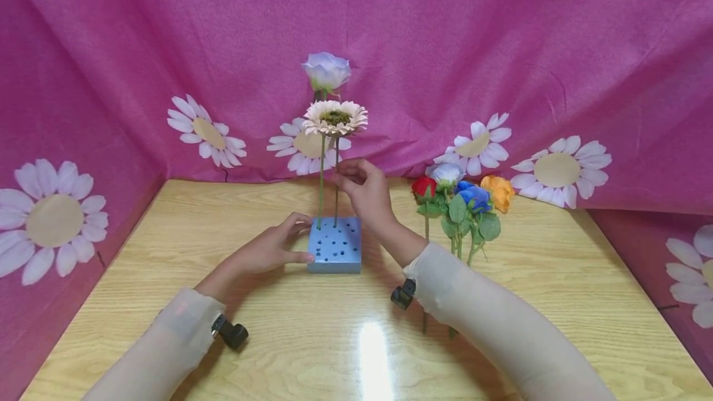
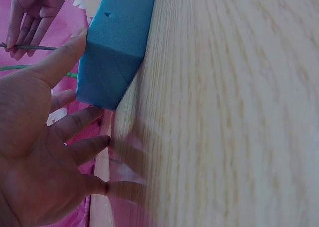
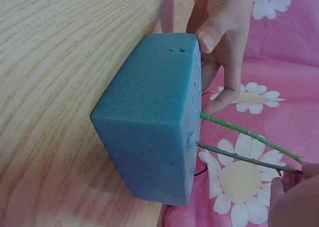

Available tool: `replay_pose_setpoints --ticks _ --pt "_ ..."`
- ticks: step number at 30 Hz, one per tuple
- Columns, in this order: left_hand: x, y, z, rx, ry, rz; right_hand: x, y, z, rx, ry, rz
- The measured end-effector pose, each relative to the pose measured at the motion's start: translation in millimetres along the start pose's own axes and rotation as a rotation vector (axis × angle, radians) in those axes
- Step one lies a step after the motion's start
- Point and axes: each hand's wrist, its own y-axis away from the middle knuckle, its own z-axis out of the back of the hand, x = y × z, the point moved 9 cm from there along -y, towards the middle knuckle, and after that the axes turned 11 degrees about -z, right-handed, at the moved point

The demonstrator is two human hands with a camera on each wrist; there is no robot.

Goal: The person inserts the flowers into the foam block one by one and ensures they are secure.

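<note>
"Hanging behind everything is a daisy-printed magenta cloth [image 1: 356,5]; below it spreads the wood-grain surface [image 1: 267,339]. Where's the foam block [image 1: 334,268]?"

"On the surface, just beside the left hand [image 1: 267,248]. Its fingers are spread, thumb and index touching the block's left side."

"And the right hand [image 1: 364,192]?"

"Above the block, pinching the dark stem [image 3: 234,155] below a cream gerbera [image 1: 335,117]. That stem stands in the block, near the green stem [image 3: 254,136]. A lavender rose [image 1: 327,72] rises behind."

"Anything in the way?"

"The gerbera hides what's directly behind it. Rightward lie a red rose [image 1: 424,187], blue rose [image 1: 472,195], orange flower [image 1: 498,192] and pale flower [image 1: 445,173], the right sleeve [image 1: 490,308] crossing over their stems [image 1: 426,228]. Smallest are the holes [image 1: 345,243] in the block's top."
</note>
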Motion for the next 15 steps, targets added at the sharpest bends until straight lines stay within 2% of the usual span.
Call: replay_pose_setpoints --ticks 15 --pt "-0.7 -0.2 0.8 -0.001 -0.005 -0.004 -3.1 -0.7 0.8 0.021 -0.034 0.010"
